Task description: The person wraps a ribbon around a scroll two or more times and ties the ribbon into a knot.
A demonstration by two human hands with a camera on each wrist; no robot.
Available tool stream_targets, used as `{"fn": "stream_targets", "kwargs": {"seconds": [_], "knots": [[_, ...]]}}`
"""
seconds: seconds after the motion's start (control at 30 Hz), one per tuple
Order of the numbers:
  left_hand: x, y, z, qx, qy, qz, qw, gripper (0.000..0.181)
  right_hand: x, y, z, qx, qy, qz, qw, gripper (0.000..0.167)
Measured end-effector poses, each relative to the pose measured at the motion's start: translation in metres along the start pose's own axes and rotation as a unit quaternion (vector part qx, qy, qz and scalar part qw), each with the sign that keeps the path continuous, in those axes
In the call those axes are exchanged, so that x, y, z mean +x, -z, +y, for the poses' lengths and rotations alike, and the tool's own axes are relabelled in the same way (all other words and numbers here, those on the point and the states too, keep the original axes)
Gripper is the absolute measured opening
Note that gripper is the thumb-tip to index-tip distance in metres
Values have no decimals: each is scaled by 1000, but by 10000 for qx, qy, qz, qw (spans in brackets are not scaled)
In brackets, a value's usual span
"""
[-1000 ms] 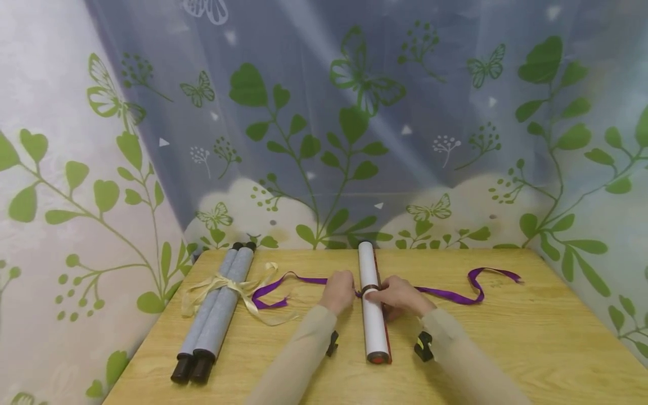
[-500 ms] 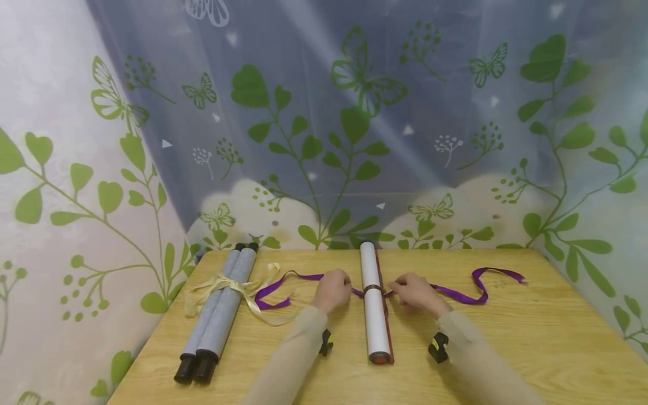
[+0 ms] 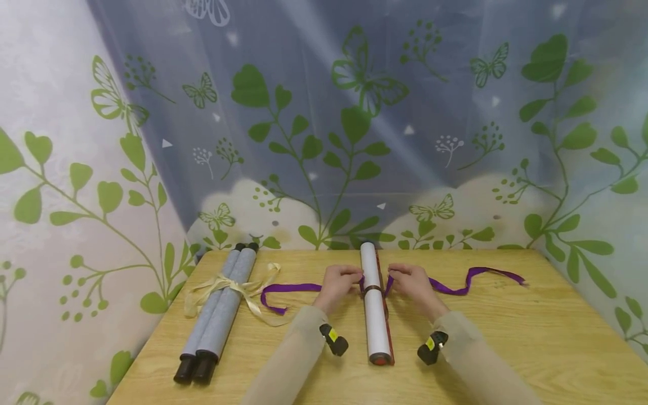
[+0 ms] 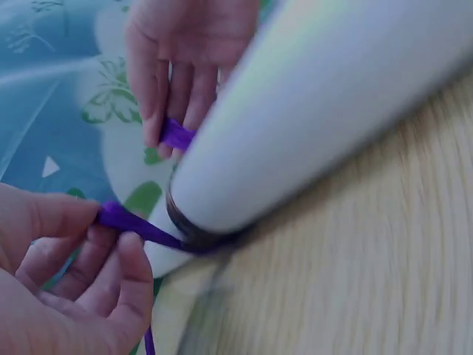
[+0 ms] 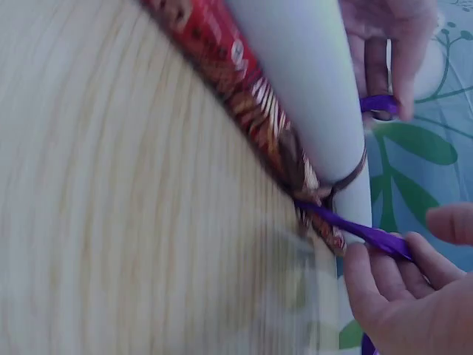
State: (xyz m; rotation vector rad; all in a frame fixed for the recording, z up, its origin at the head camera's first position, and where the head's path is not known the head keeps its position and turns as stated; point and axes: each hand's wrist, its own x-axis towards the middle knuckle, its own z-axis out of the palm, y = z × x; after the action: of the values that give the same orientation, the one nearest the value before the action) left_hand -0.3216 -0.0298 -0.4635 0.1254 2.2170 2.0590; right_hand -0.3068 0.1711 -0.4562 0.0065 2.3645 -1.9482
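A white paper roll (image 3: 373,320) with a thin brown band (image 3: 373,288) round its middle lies lengthwise on the table. Along its right side runs a red printed wrapped piece (image 5: 222,66), mostly hidden in the head view. A purple ribbon (image 3: 296,287) passes beneath the roll and comes up on both sides. Left of the roll, my left hand (image 3: 338,286) pinches one part of the ribbon and lifts it off the table. On the other side my right hand (image 3: 416,288) holds the other part between its fingers, also raised.
Two grey-blue rolls (image 3: 223,309) with black ends lie side by side at the left, tied with a cream ribbon (image 3: 225,283). Loose ribbon ends trail across the wooden table (image 3: 526,332). A leaf-and-butterfly patterned sheet (image 3: 314,140) hangs behind.
My right hand has left the roll and moved right to the ribbon. Both hands have since raised the ribbon beside the roll, and its loose ends have shifted. The roll stays in place.
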Motion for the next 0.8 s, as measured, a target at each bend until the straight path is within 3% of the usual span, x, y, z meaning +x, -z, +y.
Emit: {"fn": "stream_targets", "kwargs": {"seconds": [0.1, 0.23, 0.5, 0.63, 0.8], "knots": [[1, -3, 4, -557, 190, -119, 9982, 23, 3, -2, -4, 333, 97, 198, 9992, 42], [3, -5, 11, -1269, 424, -281, 9906, 30, 6, -3, -11, 532, 219, 470, 9972, 38], [6, -4, 31, -2162, 537, -520, 9735, 31, 8, -1, -28, 375, 565, 404, 9969, 38], [8, -3, 39, -2503, 380, -421, 9665, 28, 8, -2, -33, 228, 463, 344, 9981, 37], [10, -4, 51, -2860, 36, -52, 9582, 33, 10, -7, -36, -162, 440, 129, 9988, 36]]}}
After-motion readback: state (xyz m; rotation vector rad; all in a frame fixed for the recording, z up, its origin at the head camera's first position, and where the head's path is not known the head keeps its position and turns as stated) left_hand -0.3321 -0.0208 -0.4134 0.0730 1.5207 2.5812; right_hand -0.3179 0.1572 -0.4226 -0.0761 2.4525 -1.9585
